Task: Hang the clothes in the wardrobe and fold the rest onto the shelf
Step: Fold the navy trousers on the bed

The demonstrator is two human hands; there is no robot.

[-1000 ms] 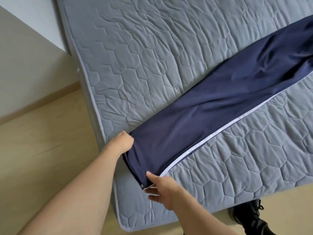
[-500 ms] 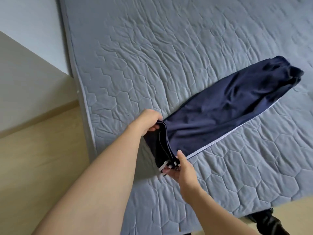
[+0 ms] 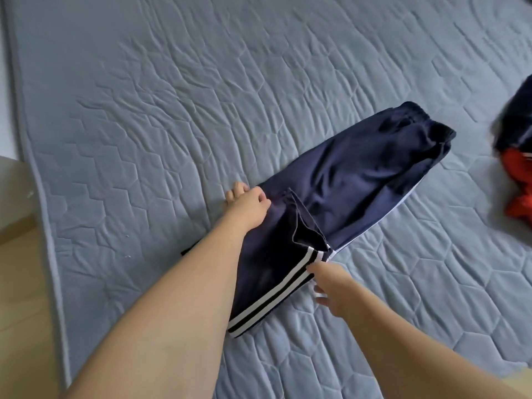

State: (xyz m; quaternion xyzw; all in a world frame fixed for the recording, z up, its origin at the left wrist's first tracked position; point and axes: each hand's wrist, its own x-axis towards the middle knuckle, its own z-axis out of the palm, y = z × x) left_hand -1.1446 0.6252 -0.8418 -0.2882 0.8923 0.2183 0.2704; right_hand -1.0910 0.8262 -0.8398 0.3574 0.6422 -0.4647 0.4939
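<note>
Quilted mattress (image 3: 172,110); both hands, left (image 3: 247,207) and right (image 3: 331,283), grip navy trousers (image 3: 359,180) leg end

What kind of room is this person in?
Probably a bedroom. A quilted grey mattress fills the view, navy track pants lie half folded on it, more clothes wait at its right edge, and wooden floor shows alongside.

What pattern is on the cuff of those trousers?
Black and white stripes on the cuff of the navy trousers, seen in the head view.
</note>
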